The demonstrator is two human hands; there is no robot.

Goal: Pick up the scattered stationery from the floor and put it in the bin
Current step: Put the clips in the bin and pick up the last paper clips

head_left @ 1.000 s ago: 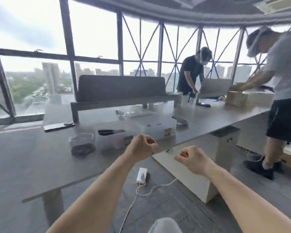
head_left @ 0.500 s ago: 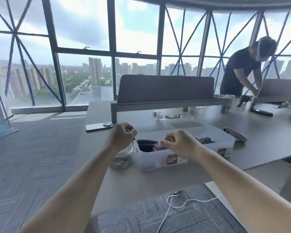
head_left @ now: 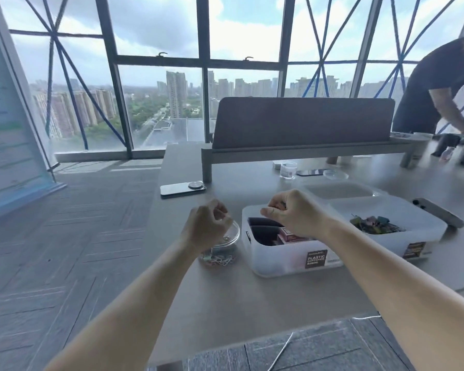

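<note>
Bin (head_left: 276, 262) is overhung by the curled right hand (head_left: 295, 215), dish (head_left: 232, 234) near the table's (head_left: 225, 303) left edge by the curled left hand (head_left: 206, 228) (grip cannot be told).

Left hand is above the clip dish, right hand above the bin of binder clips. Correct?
No. In the head view the right hand is above the nearer bin, with the red box; the binder clips lie in the other bin. The left hand is above the dish.

Both of the person's arms are bare, the left forearm (head_left: 134, 303) and right forearm (head_left: 399, 285) uncovered from the view's lower edge to the wrists, and the left grip (head_left: 206, 226) and right grip (head_left: 295, 218) likewise bare.
</note>
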